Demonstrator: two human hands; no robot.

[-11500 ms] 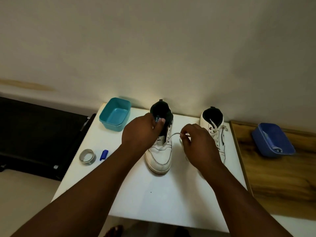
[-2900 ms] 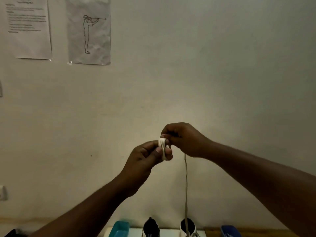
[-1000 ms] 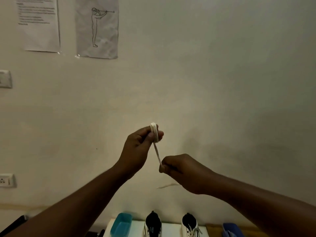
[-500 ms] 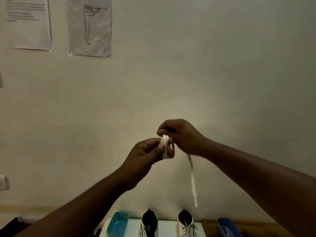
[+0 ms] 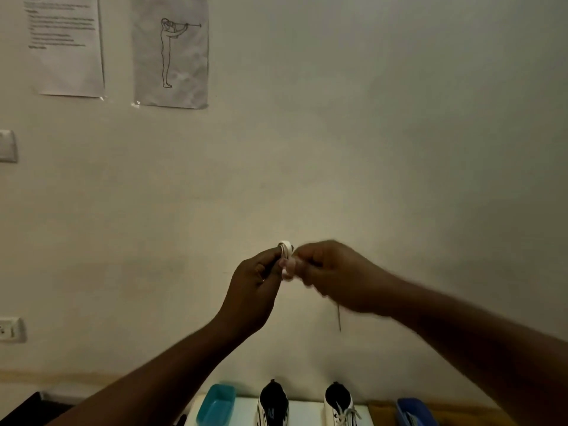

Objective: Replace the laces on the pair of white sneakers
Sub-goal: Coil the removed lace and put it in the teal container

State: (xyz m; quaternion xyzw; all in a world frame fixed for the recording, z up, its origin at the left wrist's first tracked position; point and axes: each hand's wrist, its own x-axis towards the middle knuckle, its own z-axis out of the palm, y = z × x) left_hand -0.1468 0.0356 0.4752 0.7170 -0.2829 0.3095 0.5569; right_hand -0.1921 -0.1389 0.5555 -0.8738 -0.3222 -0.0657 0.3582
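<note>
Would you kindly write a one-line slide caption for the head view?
Left hand and right hand wind a removed white lace into a coil above the sneakers.

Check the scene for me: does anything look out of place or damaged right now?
Nothing looks damaged or spilled. The left hand and right hand hold a coiled white lace up before the wall. Below, the left sneaker shows no lace, while the right sneaker is laced. Both stand upright between the teal tub and blue tub.

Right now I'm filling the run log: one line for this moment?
phase: winding removed lace | left hand: holds lace coil | right hand: pinches lace at coil | sneakers: on table
</note>
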